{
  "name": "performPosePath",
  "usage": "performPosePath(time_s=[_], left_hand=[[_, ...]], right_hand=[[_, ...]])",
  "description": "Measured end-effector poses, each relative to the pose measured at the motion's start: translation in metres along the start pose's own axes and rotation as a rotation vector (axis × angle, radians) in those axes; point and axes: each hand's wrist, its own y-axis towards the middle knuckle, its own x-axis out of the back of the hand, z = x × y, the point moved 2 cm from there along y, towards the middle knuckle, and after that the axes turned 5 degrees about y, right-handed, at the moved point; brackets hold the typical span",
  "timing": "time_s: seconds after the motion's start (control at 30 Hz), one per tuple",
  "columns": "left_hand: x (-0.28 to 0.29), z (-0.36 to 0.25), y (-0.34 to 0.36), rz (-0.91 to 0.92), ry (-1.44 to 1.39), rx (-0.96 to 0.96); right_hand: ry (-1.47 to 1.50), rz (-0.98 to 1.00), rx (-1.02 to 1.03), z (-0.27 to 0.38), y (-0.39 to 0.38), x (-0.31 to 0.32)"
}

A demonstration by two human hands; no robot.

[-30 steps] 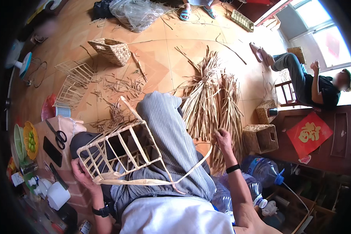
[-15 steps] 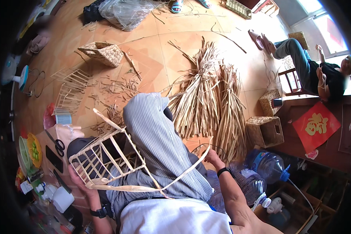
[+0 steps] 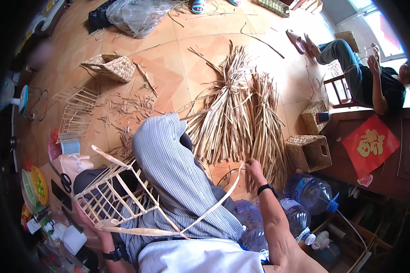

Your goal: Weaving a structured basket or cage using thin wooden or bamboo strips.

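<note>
Left hand (image 3: 86, 221) curled round basket frame (image 3: 119, 196), right hand (image 3: 254, 169) pinching flat strip (image 3: 221, 200); likely weaving, next pull wants steady tension.

The tiled floor (image 3: 161, 63) supported two bundles of dried stalks (image 3: 228, 113), a woven basket (image 3: 120, 70), loose scraps (image 3: 134, 106) and a plastic bag (image 3: 139, 18).

Bright daylight from the upper-right window (image 3: 377, 32), glare on the tiled floor (image 3: 284, 75), fisheye bending, dark rim
</note>
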Motion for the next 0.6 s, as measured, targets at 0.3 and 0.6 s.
performPosePath(time_s=[0.3, 0.6], left_hand=[[0.028, 0.043, -0.029, 0.116, 0.404, 0.23], [0.049, 0.087, -0.048, 0.233, 0.629, 0.36]], right_hand=[[0.685, -0.124, -0.406, -0.006, 0.061, -0.004], [0.703, -0.059, -0.483, 0.003, 0.092, -0.013]])
